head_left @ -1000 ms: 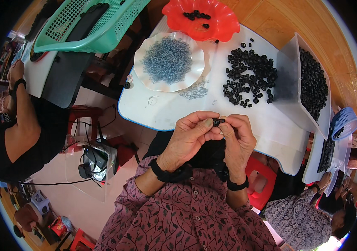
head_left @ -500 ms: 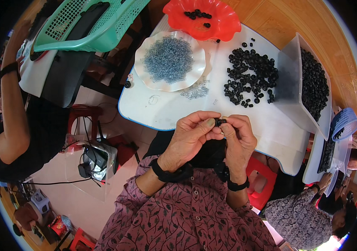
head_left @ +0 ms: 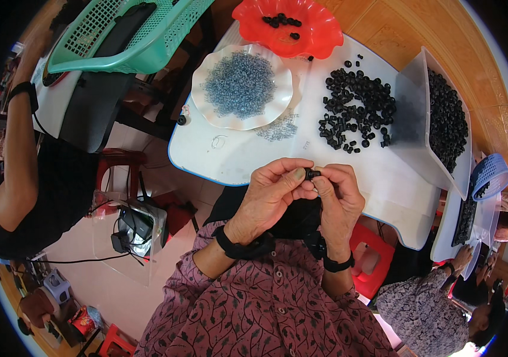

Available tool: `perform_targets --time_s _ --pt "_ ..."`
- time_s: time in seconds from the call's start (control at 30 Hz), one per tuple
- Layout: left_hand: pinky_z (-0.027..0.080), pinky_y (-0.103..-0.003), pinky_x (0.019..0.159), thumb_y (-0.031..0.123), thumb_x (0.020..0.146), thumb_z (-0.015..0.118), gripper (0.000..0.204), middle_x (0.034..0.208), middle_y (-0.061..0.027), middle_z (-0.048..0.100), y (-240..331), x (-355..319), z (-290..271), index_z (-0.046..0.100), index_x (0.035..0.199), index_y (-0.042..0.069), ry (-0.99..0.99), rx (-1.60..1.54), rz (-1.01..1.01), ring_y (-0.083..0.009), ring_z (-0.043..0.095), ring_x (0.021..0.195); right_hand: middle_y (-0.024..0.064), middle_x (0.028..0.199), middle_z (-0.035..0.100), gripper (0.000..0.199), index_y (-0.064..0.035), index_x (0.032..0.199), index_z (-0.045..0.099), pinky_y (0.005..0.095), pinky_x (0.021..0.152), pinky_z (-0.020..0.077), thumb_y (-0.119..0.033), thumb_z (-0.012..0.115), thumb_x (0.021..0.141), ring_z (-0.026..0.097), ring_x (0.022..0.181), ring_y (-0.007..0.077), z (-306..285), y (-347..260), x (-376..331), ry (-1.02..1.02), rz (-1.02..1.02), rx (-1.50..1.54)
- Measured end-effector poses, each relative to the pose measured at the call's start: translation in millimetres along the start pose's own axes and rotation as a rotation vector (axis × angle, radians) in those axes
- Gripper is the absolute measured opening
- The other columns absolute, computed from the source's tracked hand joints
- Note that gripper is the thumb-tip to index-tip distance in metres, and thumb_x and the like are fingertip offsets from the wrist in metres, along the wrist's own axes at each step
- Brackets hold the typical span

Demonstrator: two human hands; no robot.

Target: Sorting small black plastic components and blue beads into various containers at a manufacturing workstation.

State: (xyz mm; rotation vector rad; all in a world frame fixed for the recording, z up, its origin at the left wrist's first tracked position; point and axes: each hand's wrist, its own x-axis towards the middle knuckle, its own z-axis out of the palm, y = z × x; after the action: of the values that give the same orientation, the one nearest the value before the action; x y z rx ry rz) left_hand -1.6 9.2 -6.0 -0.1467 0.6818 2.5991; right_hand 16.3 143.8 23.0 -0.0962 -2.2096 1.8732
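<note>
Both hands [head_left: 307, 190] pinching black piece [head_left: 312, 174]

The small black part [head_left: 312, 174] is mostly hidden between the fingertips of the left hand [head_left: 272, 196] and the right hand [head_left: 337, 199], so its shape is hard to tell. The tiny pieces in the white dish [head_left: 206, 104] are too small to make out. The green basket [head_left: 164, 41] is cut off at the top edge.

glossy red plastic bowl [head_left: 319, 30], matt white table [head_left: 236, 154]
</note>
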Motion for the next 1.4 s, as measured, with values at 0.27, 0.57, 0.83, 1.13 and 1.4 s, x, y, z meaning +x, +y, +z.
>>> perform_targets --time_s 0.27,0.57,0.83,1.13,1.4 --pt "0.059 -0.03 0.077 0.008 0.095 0.054 0.023 0.093 -0.0095 0.065 0 0 -1 0.06 0.115 -0.003 0.012 -0.001 0.005 -0.0143 0.065 0.082 0.0069 0.091 0.058 0.012 0.0002 0.093 0.064 0.0237 0.069 0.047 0.0 0.068 0.083 0.058 0.081 0.0138 1 0 0 0.007 -0.076 -0.142" --pt "0.059 -0.029 0.074 0.006 0.094 0.056 0.024 0.093 -0.0106 0.066 -1 -1 -2 0.06 0.116 -0.003 0.033 0.091 0.071 -0.0152 0.066 0.08 0.0091 0.089 0.058 0.013 0.0004 0.093 0.063 0.024 0.061 0.0479 0.002 0.069 0.081 0.059 0.073 0.0148 0 -9 6 -0.05 -0.282 -0.332" --pt "0.059 -0.029 0.071 0.006 0.093 0.057 0.02 0.092 -0.0106 0.066 -4 -2 -7 0.062 0.111 -0.002 0.03 0.023 0.05 -0.0157 0.066 0.078 0.01 0.088 0.057 0.013 0.0013 0.092 0.062 0.0252 0.059 0.0484 0.004 0.068 0.081 0.059 0.071 0.0167 0 -11 7 -0.082 -0.334 -0.366" --pt "0.06 -0.03 0.073 0.002 0.093 0.056 0.021 0.091 -0.0111 0.066 0 -5 -3 0.063 0.112 -0.004 0.089 0.202 0.091 -0.0152 0.066 0.078 0.0102 0.086 0.057 0.013 0.0008 0.092 0.061 0.0268 0.063 0.0475 0.001 0.069 0.081 0.058 0.073 0.0183 -2 -5 8 -0.11 -0.234 -0.321" --pt "0.06 -0.034 0.078 -0.002 0.094 0.052 0.023 0.094 -0.0149 0.066 9 -11 9 0.06 0.115 -0.007 0.136 0.267 0.093 -0.0191 0.068 0.082 0.0092 0.086 0.057 0.014 0.0003 0.092 0.062 0.0264 0.063 0.048 0.003 0.068 0.08 0.059 0.073 0.0171 -1 -9 12 -0.156 -0.27 -0.317"
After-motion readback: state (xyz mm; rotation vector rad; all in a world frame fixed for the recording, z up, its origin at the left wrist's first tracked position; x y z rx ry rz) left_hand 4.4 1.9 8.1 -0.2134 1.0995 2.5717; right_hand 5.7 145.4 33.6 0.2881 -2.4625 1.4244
